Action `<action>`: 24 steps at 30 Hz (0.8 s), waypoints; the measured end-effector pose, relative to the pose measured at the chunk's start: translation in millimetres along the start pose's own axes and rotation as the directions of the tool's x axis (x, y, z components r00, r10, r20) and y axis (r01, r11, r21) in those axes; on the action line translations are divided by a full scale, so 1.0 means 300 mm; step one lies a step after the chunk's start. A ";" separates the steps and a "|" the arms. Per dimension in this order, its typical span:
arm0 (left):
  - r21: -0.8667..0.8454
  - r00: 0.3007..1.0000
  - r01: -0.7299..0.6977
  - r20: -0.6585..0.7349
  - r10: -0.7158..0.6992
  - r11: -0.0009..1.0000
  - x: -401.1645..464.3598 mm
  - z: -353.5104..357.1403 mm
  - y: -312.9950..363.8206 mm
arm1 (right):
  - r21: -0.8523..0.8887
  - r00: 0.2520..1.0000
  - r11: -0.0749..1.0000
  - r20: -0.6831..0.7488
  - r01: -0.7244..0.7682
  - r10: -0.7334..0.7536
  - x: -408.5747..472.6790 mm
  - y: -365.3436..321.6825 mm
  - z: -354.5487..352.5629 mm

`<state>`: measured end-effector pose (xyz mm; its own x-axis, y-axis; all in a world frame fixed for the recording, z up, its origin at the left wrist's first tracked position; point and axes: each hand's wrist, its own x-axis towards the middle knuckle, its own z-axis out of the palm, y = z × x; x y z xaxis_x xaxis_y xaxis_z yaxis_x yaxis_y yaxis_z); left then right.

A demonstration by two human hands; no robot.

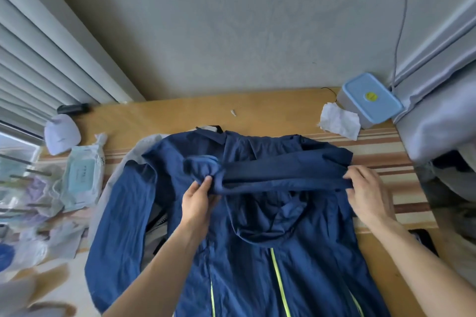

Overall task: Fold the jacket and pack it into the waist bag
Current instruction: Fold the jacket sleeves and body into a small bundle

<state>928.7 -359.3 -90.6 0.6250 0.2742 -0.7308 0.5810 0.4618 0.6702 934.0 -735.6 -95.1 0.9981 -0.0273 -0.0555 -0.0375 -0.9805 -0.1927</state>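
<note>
- Above the middle of the jacket (239, 252), left hand (197, 201) closed on the cuff end of a sleeve (280, 175), thumb on top and fingers under, so that the loose end cannot slip away.
- At the opposite end, right hand (368, 190) pinching the same sleeve near the shoulder fold, fingers curled over the edge; held so to keep the sleeve stretched in a straight band across the chest.
- Between both hands, sleeve pulled flat and taut, lying over the upper part of the garment, most likely to make a narrow, even shape before further folding.
- Under the sleeve, hood (270, 216) turned down onto the body of the jacket, probably to keep the bundle compact.
- Spread flat on the table (180, 110), jacket lying with collar away from the person and hem toward the person; other sleeve (118, 213) lying along the left side, not yet folded in.
- Waist bag not clearly visible; grey and black fabric (144, 147) showing from under the left shoulder could be the bag, but cannot tell for sure.
- Farther out, pack of wipes (82, 177) on the left, crumpled tissue (340, 121) and blue-lidded box (371, 98) at the far right corner, all well apart from the folding area.
- Judged stage: early, folding only begun, packing not yet started.
</note>
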 end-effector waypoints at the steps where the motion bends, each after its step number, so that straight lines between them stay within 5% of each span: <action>1: -0.160 0.996 0.069 -0.044 -0.077 0.985 0.012 -0.006 0.012 | -0.026 0.999 0.999 0.024 -0.028 0.029 -0.006 0.022 -0.003; 6: -0.447 0.961 0.237 -0.020 -0.274 0.863 -0.013 -0.051 0.024 | -0.011 0.993 0.997 0.086 -0.080 0.081 -0.035 -0.006 0.008; 11: -0.307 0.973 0.211 -0.028 -0.230 0.928 0.007 -0.005 0.043 | 0.003 0.943 0.954 0.147 0.301 -0.298 -0.062 -0.168 0.082; 18: -0.424 0.985 0.085 0.172 -0.011 0.902 0.054 0.027 0.210 | 0.070 0.963 0.963 -0.091 0.261 -0.254 -0.031 -0.253 0.084; 24: -0.456 0.991 0.127 0.031 -0.127 0.881 0.092 -0.168 0.195 | -0.072 0.956 0.954 -0.012 0.290 -0.292 -0.043 -0.295 0.099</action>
<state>953.7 -282.3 -78.2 0.5623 0.1869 -0.8056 0.3533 0.8265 0.4383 922.9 -642.5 -106.4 0.9661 0.2577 0.0145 0.2574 -0.9577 -0.1290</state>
